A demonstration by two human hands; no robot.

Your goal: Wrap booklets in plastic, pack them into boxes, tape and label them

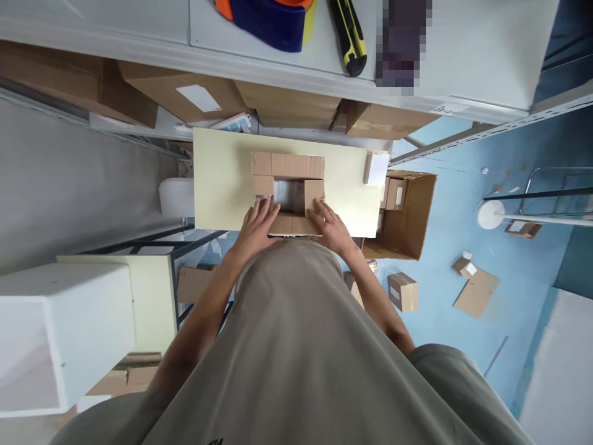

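Observation:
An open cardboard box [298,165] sits at the front edge of a pale yellow table [222,179], its flaps folded outward around a rectangular opening. Something greyish shows inside, too unclear to name. My left hand [256,227] rests on the box's near left corner, fingers spread. On the near right corner lies my right hand [332,228], its fingers stretched over the right flap. Neither hand is wrapped round anything. A small white box [377,167] stands at the table's right end.
Above the table, a shelf [287,68] bears a yellow and black cutter [349,40] and a blue and orange tape dispenser [269,21]. Cardboard boxes [287,102] fill the level below. A large open carton [410,216] stands to the right, a white bin [176,198] to the left.

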